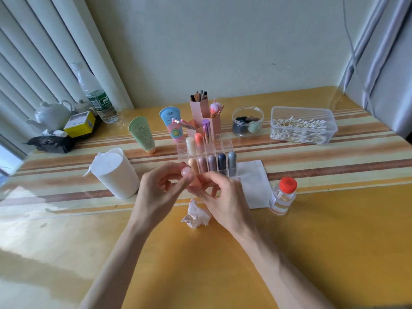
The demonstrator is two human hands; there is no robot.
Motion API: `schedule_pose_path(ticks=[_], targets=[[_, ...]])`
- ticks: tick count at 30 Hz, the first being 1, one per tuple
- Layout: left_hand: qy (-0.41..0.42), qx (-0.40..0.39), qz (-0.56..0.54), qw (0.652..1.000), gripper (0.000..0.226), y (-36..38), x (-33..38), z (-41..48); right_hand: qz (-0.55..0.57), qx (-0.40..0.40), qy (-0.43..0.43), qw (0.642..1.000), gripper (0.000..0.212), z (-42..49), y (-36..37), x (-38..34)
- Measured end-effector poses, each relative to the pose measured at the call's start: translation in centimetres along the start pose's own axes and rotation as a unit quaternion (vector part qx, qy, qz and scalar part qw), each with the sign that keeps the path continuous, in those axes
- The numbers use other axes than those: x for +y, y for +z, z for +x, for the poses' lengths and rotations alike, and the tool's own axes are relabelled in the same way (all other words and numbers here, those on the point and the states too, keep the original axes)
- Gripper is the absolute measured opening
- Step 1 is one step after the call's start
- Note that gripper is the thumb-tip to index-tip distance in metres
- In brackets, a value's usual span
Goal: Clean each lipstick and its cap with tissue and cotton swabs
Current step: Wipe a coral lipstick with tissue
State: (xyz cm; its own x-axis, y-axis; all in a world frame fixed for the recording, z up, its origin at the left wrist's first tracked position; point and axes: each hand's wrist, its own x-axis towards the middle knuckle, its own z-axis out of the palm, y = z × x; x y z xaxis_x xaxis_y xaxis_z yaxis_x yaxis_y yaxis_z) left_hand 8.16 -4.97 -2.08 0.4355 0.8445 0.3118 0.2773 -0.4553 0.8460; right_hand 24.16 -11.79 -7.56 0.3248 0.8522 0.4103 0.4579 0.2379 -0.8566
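The small pink round-capped lipstick (186, 172), pinched at its cap by the left hand (159, 192) and seemingly at its base by the right hand (223, 197), is best pulled straight, not twisted.

A home room, arranged as a vanity corner; yellow desk (312, 241) stood against a plain wall, pleated curtains (44, 52) hung at the left; white teapot (52, 114) and water bottle (95, 94) sat beside makeup brush holders (199, 110), cream tubes (142, 134), tub of cotton swabs (303, 127)
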Motion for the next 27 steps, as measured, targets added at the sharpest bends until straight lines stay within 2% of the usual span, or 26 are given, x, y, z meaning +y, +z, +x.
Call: schedule_pose_path(ticks=[3,5,10,15,18,21,24,27], targets=[[-0.029,0.090,-0.047,0.994,0.012,-0.3,-0.9,-0.9,-0.061,-0.012,-0.013,0.998,0.027,-0.2,0.2,0.4],[-0.040,0.134,-0.008,0.990,0.009,-0.9,-2.3,-0.9,-0.082,-0.007,-0.012,0.997,0.027,-0.2,0.3,0.5],[-0.082,0.102,0.115,0.985,0.016,-1.9,-6.4,-1.5,-0.097,0.027,0.000,0.995,0.025,0.0,0.2,0.6],[-0.093,0.092,0.148,0.980,0.030,-1.3,-7.0,-2.3,-0.082,0.026,0.013,0.996,0.024,0.1,0.3,0.6],[-0.050,0.113,0.167,0.978,0.046,-1.4,-6.6,-2.7,-0.049,0.013,0.018,0.999,0.027,0.0,0.3,0.5],[0.029,0.109,0.063,0.992,0.033,-1.2,-4.8,-2.6,-0.001,-0.002,0.032,0.999,0.029,0.1,0.3,0.3],[0.021,0.044,-0.048,0.998,0.025,-0.2,-3.2,-2.0,0.030,-0.025,0.033,0.999,0.028,0.1,0.3,0.0],[0.000,0.052,-0.121,0.991,0.015,0.6,-3.0,-1.7,0.054,-0.047,0.038,0.997,0.024,-0.1,0.5,-0.1]])
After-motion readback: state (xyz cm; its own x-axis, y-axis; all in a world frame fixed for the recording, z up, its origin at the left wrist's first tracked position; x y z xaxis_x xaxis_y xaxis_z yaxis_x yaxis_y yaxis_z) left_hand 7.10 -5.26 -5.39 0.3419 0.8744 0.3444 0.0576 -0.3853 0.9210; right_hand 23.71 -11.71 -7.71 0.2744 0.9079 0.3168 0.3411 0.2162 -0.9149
